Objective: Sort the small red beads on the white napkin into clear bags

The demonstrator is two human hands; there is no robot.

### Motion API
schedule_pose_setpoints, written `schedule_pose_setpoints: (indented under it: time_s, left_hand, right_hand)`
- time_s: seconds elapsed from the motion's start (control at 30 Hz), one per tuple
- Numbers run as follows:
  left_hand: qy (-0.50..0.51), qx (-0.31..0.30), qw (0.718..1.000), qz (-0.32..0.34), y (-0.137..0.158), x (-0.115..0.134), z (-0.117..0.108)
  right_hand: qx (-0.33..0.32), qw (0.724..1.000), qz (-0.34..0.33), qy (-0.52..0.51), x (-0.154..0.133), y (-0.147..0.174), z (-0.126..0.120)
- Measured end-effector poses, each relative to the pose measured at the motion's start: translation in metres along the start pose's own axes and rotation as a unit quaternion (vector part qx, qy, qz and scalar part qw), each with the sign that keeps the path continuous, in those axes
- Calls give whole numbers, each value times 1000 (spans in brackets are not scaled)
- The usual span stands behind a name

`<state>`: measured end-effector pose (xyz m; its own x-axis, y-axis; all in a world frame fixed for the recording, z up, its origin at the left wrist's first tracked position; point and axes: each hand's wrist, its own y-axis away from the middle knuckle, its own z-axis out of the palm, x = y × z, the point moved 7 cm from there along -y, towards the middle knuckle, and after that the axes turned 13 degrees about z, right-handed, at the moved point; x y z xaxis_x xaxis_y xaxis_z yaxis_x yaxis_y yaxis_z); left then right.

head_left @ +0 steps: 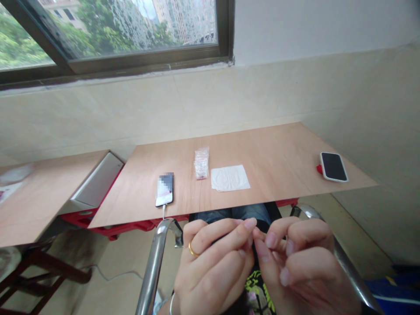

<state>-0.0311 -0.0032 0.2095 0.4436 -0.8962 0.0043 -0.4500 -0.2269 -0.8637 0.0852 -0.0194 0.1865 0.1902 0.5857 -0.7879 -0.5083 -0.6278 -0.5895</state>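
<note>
My left hand (215,267), with a gold ring on one finger and a bangle at the wrist, is held above my lap with its fingers curled in a pinch. Close against it, my right hand (300,262) has thumb and fingertips pressed together, the tips of both hands meeting. Whatever lies between the fingertips is too small or hidden to make out. Beyond the hands, on the wooden table (269,144), lie a white tissue (230,178) and a stack of small clear plastic bags (201,164).
A phone (164,190) with a white cable (164,212) lies at the table's left front. Another phone (334,166) rests on a red thing at the right. Metal chair armrests (154,267) flank me. A second table (49,188) stands left, below the window (131,30).
</note>
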Motion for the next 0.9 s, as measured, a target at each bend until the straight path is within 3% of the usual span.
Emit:
schedule_pose_setpoints:
  time_s: [0.43, 0.9]
  left_hand:
    - [10, -16, 1000, 11, -2, -1, -1]
    - [20, 11, 1000, -2, -4, -2, -3]
  right_hand:
    - [3, 1000, 9, -6, 2, 3, 1]
    - [-22, 999, -13, -43, 9, 7, -1]
